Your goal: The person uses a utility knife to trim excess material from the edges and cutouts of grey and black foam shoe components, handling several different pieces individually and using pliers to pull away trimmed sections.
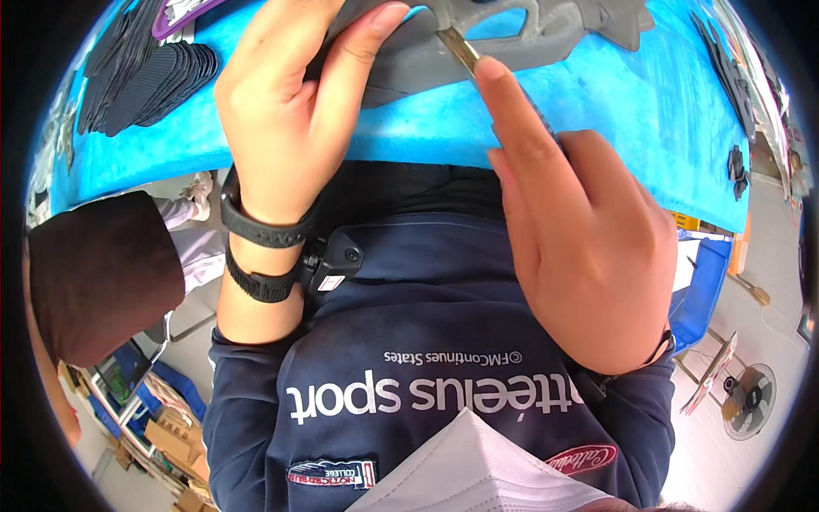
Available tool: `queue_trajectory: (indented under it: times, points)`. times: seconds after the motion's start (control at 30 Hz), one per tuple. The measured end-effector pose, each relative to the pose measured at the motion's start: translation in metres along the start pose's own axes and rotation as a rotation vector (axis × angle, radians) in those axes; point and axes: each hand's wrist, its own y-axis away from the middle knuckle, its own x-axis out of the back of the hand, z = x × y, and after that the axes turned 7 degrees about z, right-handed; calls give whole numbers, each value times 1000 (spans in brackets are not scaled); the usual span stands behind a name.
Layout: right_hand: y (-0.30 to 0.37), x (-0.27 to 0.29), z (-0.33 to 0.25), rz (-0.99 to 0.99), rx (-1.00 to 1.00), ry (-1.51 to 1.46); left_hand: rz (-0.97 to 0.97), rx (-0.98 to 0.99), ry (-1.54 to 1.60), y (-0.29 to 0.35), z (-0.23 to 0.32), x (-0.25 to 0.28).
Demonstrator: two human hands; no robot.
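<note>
Grey sheet pieces with cut-out openings, looking like a shoe upper (418, 68), lie on a bright blue tabletop (409, 141) at the upper edge of the view. My left hand (286, 111) grips the left part of this grey piece, thumb pressed along it; its other fingertips are cut off by the picture's edge. My right hand (580, 230) is closed around a slim tool with a flat metal end (459, 49), index finger stretched along it. The metal end touches the grey piece beside an opening through which blue shows. Most of the tool's handle is hidden by my fingers.
Stacks of dark, ribbed, sole-shaped pieces (162, 85) lie on the table's left, next to a purple-rimmed tray (183, 17). Dark strips (725, 77) lie along the right edge. A blue bin (704, 282) and a fan (751, 401) stand at right; a person (107, 273) is at left.
</note>
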Motion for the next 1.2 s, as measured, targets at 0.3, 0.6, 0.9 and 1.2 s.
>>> queue_trajectory:
  times: [0.3, 0.6, 0.9, 1.2]
  points:
    - [7, 17, 14, 16, -8, -32, -2, 136, 264, 6, -6, -6]
    - [10, 22, 33, 267, 59, -415, -63, 311, 404, -12, 18, 19]
    - [20, 19, 35, 337, -90, -826, 82, 347, 636, -4, 29, 26]
    - [11, 10, 29, 223, 41, -594, 46, -26, 427, -10, 29, 16]
